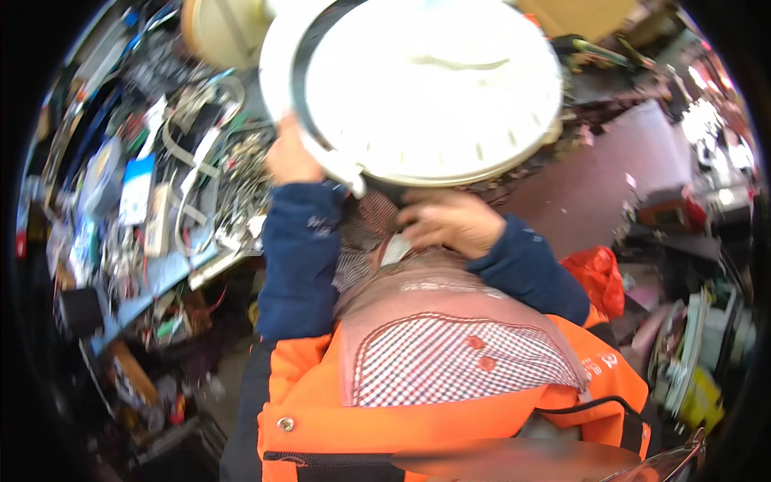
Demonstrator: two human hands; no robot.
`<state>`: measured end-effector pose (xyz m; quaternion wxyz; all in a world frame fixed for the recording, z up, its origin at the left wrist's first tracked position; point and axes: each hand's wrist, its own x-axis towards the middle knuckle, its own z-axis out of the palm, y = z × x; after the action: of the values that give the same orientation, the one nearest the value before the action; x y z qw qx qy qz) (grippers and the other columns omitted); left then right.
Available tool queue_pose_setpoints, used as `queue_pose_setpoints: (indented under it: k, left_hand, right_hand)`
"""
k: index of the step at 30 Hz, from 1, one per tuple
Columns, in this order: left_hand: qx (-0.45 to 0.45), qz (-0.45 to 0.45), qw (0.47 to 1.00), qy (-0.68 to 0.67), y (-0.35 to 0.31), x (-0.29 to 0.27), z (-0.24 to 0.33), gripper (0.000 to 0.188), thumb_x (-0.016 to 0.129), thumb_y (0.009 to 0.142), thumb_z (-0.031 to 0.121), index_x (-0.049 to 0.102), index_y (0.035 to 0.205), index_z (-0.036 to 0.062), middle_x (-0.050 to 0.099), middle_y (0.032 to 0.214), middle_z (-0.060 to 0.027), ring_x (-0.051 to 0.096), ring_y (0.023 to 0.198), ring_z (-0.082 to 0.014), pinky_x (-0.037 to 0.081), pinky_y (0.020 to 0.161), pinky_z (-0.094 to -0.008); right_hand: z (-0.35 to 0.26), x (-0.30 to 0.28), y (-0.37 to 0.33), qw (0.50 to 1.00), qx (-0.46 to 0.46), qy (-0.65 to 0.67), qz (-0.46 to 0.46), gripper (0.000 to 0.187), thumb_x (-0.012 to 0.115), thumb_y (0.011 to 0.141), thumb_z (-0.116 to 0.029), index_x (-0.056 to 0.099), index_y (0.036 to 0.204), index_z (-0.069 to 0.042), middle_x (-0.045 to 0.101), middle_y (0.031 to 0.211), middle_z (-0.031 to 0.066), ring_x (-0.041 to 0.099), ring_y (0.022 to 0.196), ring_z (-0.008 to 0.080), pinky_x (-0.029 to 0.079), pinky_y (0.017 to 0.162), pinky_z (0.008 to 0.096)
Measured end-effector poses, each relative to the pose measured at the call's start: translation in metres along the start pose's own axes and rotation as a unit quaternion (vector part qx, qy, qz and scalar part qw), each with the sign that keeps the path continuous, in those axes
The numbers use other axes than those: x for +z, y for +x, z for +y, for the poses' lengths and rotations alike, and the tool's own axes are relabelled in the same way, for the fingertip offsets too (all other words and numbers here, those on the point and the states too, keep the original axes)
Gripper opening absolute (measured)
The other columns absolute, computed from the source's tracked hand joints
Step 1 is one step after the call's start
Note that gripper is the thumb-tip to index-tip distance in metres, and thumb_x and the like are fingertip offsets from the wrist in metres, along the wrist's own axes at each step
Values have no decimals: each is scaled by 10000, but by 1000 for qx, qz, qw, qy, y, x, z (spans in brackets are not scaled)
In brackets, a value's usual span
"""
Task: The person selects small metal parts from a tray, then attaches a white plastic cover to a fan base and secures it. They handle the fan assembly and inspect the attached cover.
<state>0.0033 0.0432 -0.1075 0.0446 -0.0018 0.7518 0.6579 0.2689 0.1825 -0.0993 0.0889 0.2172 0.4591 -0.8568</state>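
A large round white disc with a thick rim (434, 88), glaring bright like a lamp head, covers the upper middle of the view. Its left lower edge overlaps my left hand (295, 155), whose fingers are hidden behind it. Just below the disc is my right hand (458, 223), blurred by motion. Its fingers curl inward and look closed; whatever they may hold cannot be made out. A small whitish patch (395, 251) shows under these fingers, in front of the apron (466, 361) on my lap. Dark blue sleeves cover both forearms.
On the left, a crowded bench holds tangled cables, a heap of small metal parts (245, 173), a blue-and-white packet (138, 190) and clear bags. To the right are a reddish-brown surface (598, 177), a red plastic bag (596, 279) and stacked clutter. A beige round object (221, 32) stands at the top.
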Motion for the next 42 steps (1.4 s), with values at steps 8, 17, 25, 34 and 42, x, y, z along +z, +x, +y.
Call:
queue_pose_setpoints:
  k: [8, 17, 25, 34, 42]
  left_hand:
    - [-35, -55, 992, -110, -4, -30, 2, 669, 554, 1122, 544, 734, 1081, -99, 743, 885, -191, 717, 701, -266, 586, 614, -407]
    - [-27, -63, 988, -137, -13, -24, 14, 686, 457, 1143, 610, 634, 1193, -51, 675, 848, -159, 640, 652, -262, 555, 599, -405]
    - [-17, -99, 986, -133, -12, -26, 15, 616, 426, 1168, 570, 573, 1379, 11, 703, 1093, -140, 703, 924, -278, 596, 814, -427]
    - [-29, -201, 967, -154, -2, -37, 9, 716, 265, 1192, 549, 361, 1673, 26, 509, 1641, -177, 515, 1470, -346, 380, 1256, -482]
    - [-40, -217, 962, -164, -7, -65, 5, 757, 293, 1177, 583, 327, 1694, 31, 451, 1686, -182, 473, 1510, -364, 350, 1281, -483]
  right_hand:
    - [14, -10, 20, 986, -100, -43, 128, 603, 839, 967, -136, 614, 1515, -20, 740, 1310, 168, 731, 1087, 297, 644, 932, 448]
    - [-1, -103, -18, 867, -280, 208, 355, 308, 666, 1068, -176, 662, 1315, 8, 700, 1142, 127, 708, 941, 266, 624, 864, 421]
    - [-94, -193, 30, 718, -425, -88, 544, 275, 759, 928, -87, 772, 1171, 41, 818, 1078, 172, 790, 967, 248, 616, 874, 360]
    - [-174, -256, 110, 586, -431, -322, 606, 228, 748, 889, -171, 792, 1080, -52, 763, 1109, 196, 738, 1038, 404, 601, 923, 482]
    - [-168, -247, 103, 636, -361, -403, 551, 308, 783, 904, -334, 777, 1058, -68, 731, 1097, 188, 725, 1027, 418, 597, 878, 518]
